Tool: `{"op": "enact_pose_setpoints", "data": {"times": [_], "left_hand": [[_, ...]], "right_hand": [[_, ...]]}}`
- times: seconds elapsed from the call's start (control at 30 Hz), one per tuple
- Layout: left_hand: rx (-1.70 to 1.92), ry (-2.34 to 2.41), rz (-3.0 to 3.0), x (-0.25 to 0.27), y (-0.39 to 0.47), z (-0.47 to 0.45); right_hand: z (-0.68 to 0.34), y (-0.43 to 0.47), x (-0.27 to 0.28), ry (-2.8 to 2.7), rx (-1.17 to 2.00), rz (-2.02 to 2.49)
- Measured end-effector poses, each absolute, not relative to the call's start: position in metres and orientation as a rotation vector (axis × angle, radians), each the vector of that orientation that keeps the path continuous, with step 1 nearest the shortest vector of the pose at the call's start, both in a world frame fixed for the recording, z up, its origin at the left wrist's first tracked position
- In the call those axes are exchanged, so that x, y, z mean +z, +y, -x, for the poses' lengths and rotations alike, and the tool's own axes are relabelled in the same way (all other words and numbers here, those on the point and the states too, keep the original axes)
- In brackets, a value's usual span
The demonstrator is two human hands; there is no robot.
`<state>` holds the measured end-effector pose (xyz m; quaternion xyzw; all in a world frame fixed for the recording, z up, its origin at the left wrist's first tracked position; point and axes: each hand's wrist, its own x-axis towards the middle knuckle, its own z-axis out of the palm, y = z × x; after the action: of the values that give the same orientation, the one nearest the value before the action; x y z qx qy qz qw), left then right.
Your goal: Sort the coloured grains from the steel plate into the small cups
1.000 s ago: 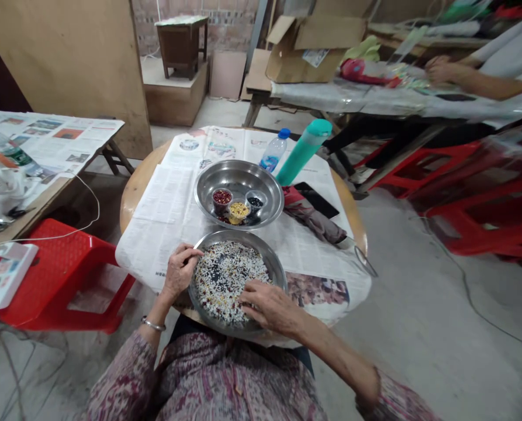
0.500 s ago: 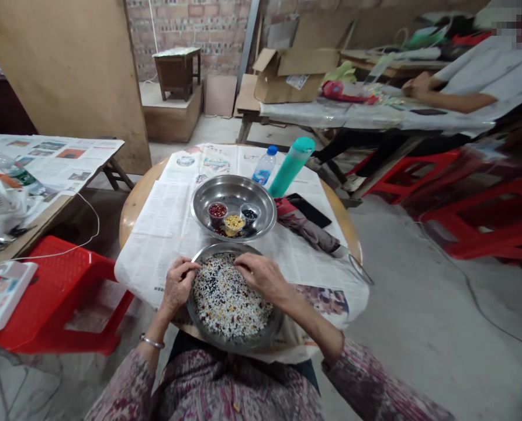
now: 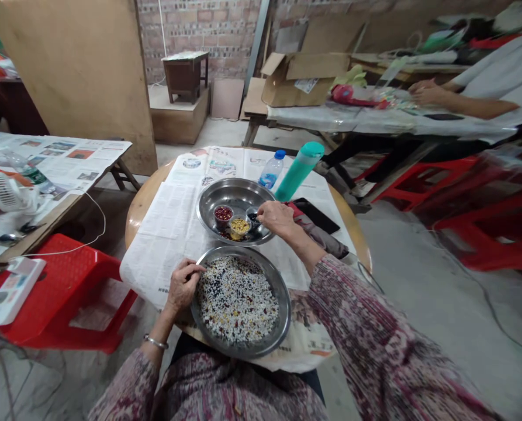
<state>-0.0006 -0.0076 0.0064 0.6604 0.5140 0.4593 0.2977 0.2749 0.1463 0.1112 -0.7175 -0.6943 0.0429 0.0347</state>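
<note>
In the head view, looking down from the seated person's side, I see a round wooden table (image 3: 363,251) spread with newspaper (image 3: 149,248). Closest to the person's lap, at the table's near edge, is a steel basin (image 3: 283,307) holding a loose layer of mixed grains (image 3: 238,301): mostly white, speckled with black, yellow and dark red. The left hand (image 3: 184,283), a silver bangle (image 3: 156,341) at its wrist, pinches this basin's rim on the left.

Just beyond is a second steel bowl (image 3: 223,194). In it stand three small clear cups: one of red pieces (image 3: 223,215), one of yellow pieces (image 3: 240,227) and, on the right, one of black pieces (image 3: 251,214). The right hand (image 3: 278,217) reaches over this bowl's right side, fingers drawn narrow at the black cup; I cannot tell whether they hold anything.

Behind that bowl, a blue-capped water bottle (image 3: 271,170) stands beside a teal bottle (image 3: 298,173). To the right, a grey and red bundle (image 3: 317,235) lies beside a flat black object (image 3: 320,216). Farther right, a co-worker's hands (image 3: 427,93) meet above another table.
</note>
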Motion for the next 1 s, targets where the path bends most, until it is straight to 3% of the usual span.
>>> {"op": "enact_pose_setpoints", "data": {"times": [0.57,0.7,0.87,1.0], "left_hand": [[1.25,1.335,-1.791,0.004,-0.007,-0.001],[1.266,1.333,-1.81,0.003,-0.007,-0.002],[1.273,1.316,-1.808,0.001,-0.007,-0.003],[1.269,1.325,-1.798,0.003,-0.008,-0.004]], "right_hand": [[-0.272,0.138,0.11,-2.078,0.118,2.168],[-0.27,0.095,0.109,-2.074,0.13,1.842],[-0.251,-0.009,0.086,-2.496,0.499,1.229],[-0.232,-0.074,0.056,-2.766,0.576,0.976]]}}
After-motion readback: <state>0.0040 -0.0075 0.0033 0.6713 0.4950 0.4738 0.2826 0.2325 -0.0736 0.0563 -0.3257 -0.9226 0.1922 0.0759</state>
